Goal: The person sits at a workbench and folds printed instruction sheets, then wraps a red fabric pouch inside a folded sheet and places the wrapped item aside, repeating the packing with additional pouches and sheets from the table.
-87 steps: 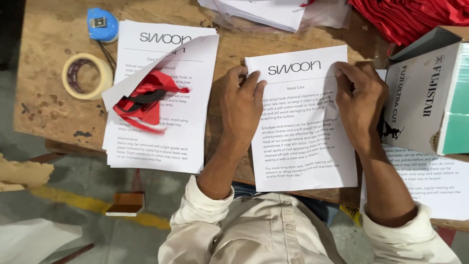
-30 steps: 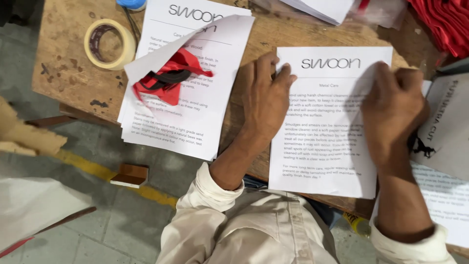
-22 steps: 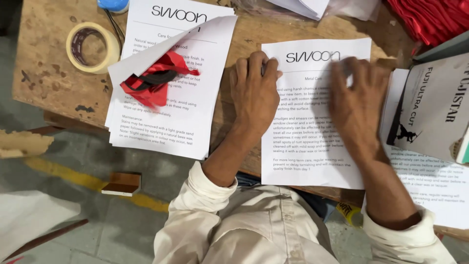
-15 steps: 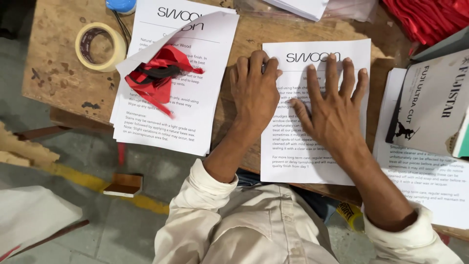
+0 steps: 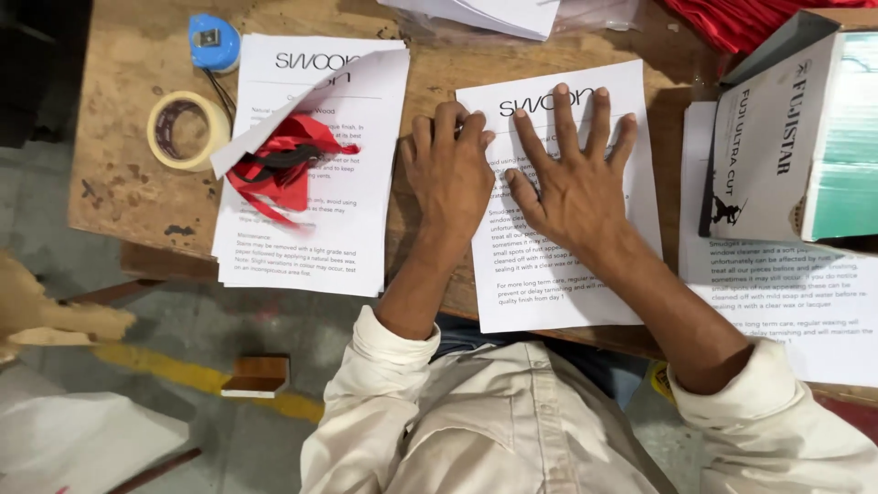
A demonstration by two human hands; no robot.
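Note:
A white printed sheet lies on the wooden table in front of me. My left hand rests on the sheet's left edge, fingers bent and close together, holding nothing. My right hand lies flat on the middle of the sheet with its fingers spread wide. To the left sits a stack of the same printed sheets; its top sheet is curled back over a bundle of red ribbon.
A roll of tape and a blue tape measure lie at the table's left. A grey and green box stands at the right on more printed sheets. Red cloth and white papers sit at the back.
My right hand has slid from the sheet's right edge to its middle and spread flat. My left hand has stayed on the left edge.

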